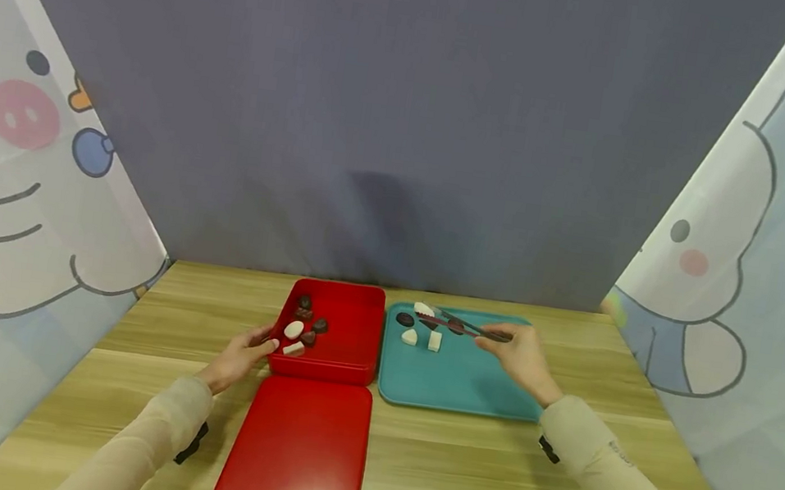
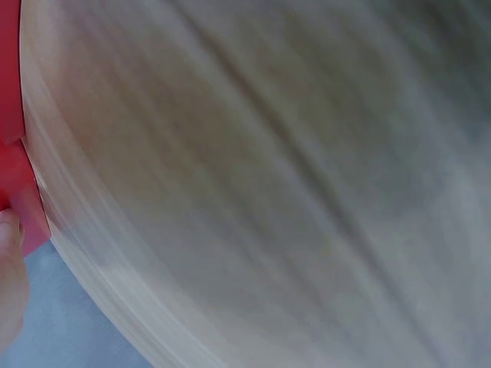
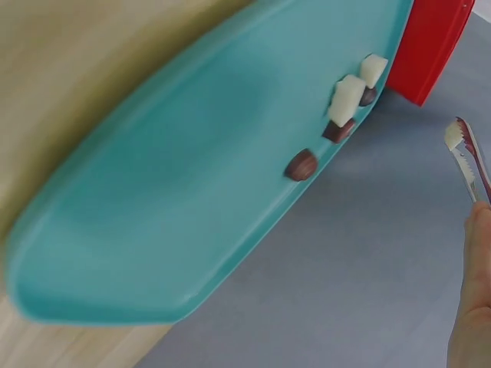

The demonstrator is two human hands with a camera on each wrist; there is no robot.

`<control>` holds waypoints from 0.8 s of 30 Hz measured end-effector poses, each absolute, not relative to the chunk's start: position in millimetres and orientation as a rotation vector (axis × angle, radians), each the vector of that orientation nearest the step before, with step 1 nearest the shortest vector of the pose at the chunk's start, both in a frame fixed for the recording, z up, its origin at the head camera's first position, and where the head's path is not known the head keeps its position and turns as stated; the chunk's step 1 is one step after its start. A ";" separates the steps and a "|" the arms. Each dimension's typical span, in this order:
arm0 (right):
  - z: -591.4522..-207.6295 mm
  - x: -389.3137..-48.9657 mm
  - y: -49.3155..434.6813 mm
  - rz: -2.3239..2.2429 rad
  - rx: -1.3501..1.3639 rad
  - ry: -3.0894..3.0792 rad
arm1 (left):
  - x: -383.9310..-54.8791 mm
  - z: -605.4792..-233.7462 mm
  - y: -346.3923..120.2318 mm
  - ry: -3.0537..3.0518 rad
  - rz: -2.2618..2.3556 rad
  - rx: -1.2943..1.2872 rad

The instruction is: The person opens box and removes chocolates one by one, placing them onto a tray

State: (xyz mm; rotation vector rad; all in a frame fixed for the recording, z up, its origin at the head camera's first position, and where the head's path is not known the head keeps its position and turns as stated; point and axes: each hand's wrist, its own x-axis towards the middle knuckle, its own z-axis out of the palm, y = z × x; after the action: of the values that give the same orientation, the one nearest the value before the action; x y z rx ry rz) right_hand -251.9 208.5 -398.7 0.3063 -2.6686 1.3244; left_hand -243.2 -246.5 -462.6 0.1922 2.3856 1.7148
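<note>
The left hand (image 1: 242,355) grips the red box (image 1: 355,327) by its eight o'clock corner, thumb and fingers bent — presumably steadying it. The right hand (image 1: 521,358) closes round tongs (image 1: 485,334) — likely for a sure pinch on the white piece (image 1: 424,309) above the blue tray's (image 1: 471,384) eleven o'clock end. Wood tabletop (image 1: 452,468) lies beneath, grey curtain (image 1: 397,97) at twelve.

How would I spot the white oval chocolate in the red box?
On the wooden table, behind the flat red lid, sits the open red box, with the left hand at its near left corner. Inside, along the left side, lies the white oval chocolate. Its rounded outline sets it apart from the oblong white chocolate just in front and the dark chocolates nearby.
</note>
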 end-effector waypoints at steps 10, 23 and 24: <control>-406.2 -247.5 231.5 1.246 0.276 -2.686 | -244.4 -463.4 -247.1 2.391 1.708 0.210; -414.9 -238.4 252.9 1.153 0.271 -2.663 | -244.2 -463.6 -245.6 2.423 1.695 0.203; -415.5 -237.9 254.5 1.142 0.274 -2.662 | -244.3 -463.5 -245.6 2.427 1.689 0.209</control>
State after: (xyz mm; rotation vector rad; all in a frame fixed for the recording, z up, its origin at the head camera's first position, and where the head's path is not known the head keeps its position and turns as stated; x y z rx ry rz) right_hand -237.9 254.5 -415.5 0.2737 -2.6618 1.1421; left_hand -244.3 -245.6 -463.5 0.2088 2.4271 1.6889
